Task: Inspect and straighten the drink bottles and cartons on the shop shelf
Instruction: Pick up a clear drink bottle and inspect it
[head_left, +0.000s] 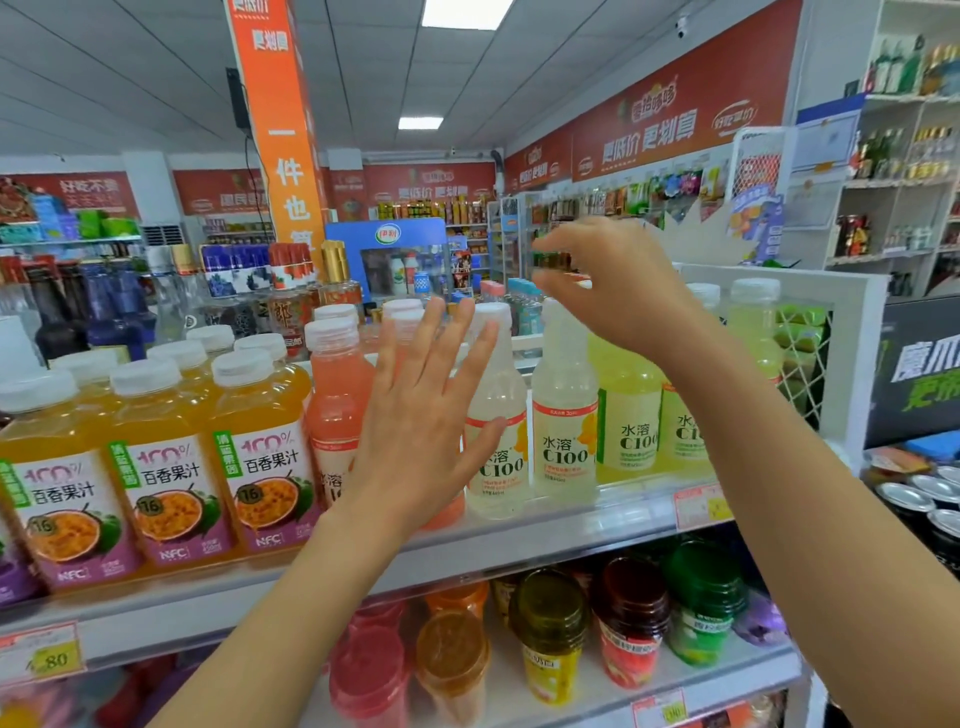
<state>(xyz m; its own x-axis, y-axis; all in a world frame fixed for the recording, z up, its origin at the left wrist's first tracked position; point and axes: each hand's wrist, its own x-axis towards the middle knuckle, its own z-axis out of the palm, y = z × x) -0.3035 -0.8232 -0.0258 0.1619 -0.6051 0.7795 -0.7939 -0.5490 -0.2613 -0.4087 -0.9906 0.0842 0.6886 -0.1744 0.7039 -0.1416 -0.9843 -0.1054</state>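
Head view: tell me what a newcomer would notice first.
Two bare arms reach up from the bottom edge: the left hand is spread flat in front of the pink bottle, the right hand is raised over the pale bottles, fingers curled, holding nothing. Left of them stands a row of orange juice bottles with purple labels. Behind, an orange pillar rises to the ceiling.

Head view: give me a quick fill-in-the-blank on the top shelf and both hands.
1. The left hand is spread open in front of the ____ bottle.
2. The right hand is raised above the pale C100 bottle and grips ____.
3. The passion fruit juice bottles stand to the ____ of the C100 bottles.

Missing words: pink; nothing; left
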